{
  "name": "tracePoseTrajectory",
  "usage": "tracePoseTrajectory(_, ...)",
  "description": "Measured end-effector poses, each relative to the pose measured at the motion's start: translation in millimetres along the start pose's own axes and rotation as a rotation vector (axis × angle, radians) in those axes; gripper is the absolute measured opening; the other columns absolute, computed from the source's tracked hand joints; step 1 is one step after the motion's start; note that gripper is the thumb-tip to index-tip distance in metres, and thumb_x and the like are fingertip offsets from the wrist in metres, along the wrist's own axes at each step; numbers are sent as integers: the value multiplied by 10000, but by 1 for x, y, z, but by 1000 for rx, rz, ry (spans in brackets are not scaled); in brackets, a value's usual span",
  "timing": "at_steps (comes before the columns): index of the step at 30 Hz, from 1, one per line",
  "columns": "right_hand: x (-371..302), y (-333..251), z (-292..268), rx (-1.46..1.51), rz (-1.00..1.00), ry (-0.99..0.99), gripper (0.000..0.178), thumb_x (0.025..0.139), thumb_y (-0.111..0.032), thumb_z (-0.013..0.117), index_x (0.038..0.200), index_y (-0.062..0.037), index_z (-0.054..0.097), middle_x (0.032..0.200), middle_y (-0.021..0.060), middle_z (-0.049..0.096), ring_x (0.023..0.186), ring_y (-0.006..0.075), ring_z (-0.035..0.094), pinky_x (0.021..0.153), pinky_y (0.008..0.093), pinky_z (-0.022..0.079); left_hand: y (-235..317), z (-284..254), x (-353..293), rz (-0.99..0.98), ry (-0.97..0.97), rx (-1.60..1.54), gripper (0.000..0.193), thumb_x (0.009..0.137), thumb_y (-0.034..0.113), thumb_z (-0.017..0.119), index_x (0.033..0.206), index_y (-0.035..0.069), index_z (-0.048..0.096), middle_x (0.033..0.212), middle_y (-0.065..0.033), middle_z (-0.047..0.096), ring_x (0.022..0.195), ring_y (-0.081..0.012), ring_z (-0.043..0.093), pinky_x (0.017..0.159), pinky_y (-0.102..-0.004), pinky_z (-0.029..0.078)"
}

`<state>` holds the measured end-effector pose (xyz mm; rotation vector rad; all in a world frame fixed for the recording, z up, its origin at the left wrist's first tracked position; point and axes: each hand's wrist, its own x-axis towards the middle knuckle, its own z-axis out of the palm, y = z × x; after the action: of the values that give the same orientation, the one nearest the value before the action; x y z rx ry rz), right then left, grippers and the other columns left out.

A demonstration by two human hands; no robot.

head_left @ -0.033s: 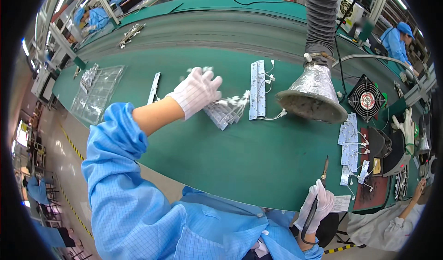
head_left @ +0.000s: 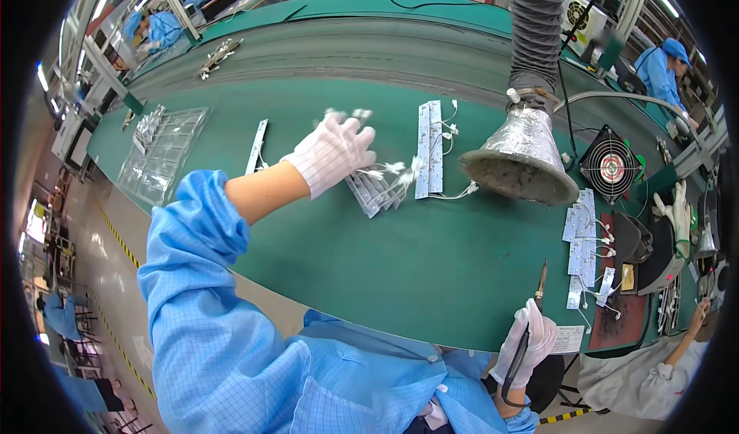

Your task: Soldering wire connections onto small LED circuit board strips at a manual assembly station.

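My left hand (head_left: 332, 155), in a white glove, is closed over the left side of a fanned pile of LED strips (head_left: 371, 194) with white connectors. Small white wire connectors (head_left: 350, 115), blurred, stick out past its fingers; whatever they join to is hidden by the hand. My right hand (head_left: 528, 343), also gloved, grips a soldering iron (head_left: 543, 280) near the table's front edge, its tip pointing up and away. Two joined LED strips (head_left: 429, 151) with wires lie right of the pile. Another single strip (head_left: 257, 146) rests left of my left hand.
A foil-wrapped extractor hood (head_left: 531, 157) hangs over the right of the green table (head_left: 369, 280). Beyond it stand a fan (head_left: 612, 165) and several wired strips (head_left: 583, 238). Clear plastic packaging (head_left: 163, 157) lies at the left. A co-worker's arm (head_left: 689, 338) reaches in at right.
My left hand has shifted slightly right, with the white connectors at its fingertips moving along. The right hand and soldering iron stay nearly still.
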<state>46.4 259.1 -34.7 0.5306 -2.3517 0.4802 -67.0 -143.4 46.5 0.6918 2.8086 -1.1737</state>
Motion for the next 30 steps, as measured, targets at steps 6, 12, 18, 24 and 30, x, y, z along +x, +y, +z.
tracePoseTrajectory(6, -4, -1, -3, 37, 22, -5, 261, 880, -67, 591, 1137, -26, 566, 948, 87, 608, 815, 245, 552, 766, 382, 438, 15, 12, 29, -459, 392, -453, 406, 830, 137, 548, 1227, 194, 489, 925, -109, 540, 841, -291, 587, 700, -413, 495)
tracePoseTrajectory(12, -3, 3, -4, 31, -5, 24, 323, 833, -55, 635, 1148, -51, 561, 978, 40, 626, 788, 207, 533, 769, 352, 421, 36, 29, -3, -740, 396, -1457, 455, 908, 272, 563, 1307, 79, 461, 1287, -214, 496, 1141, -372, 518, 949, -410, 435)
tracePoseTrajectory(18, 1, -1, -6, 67, 2, -4, 257, 872, -57, 605, 1126, -33, 573, 987, 80, 624, 818, 240, 557, 767, 377, 446, 56, -15, -29, -111, 328, -862, 945, 596, 447, 822, 1384, 161, 386, 1367, -225, 327, 1257, -454, 364, 1040, -481, 339)
tracePoseTrajectory(24, 0, -2, -4, 93, 3, 20, 264, 881, -62, 594, 1143, -36, 567, 949, 88, 618, 802, 244, 557, 743, 377, 449, 63, -5, -23, -182, 366, -832, 769, 633, 481, 779, 1300, 239, 483, 1302, -186, 383, 1259, -432, 356, 965, -498, 421)
tracePoseTrajectory(30, -3, -2, -3, 96, 7, 19, 269, 884, -67, 591, 1151, -41, 563, 938, 94, 615, 786, 244, 558, 732, 381, 451, 69, -2, -22, -161, 447, -719, 517, 765, 392, 700, 1194, 159, 530, 1242, -144, 439, 1186, -366, 441, 822, -426, 526)
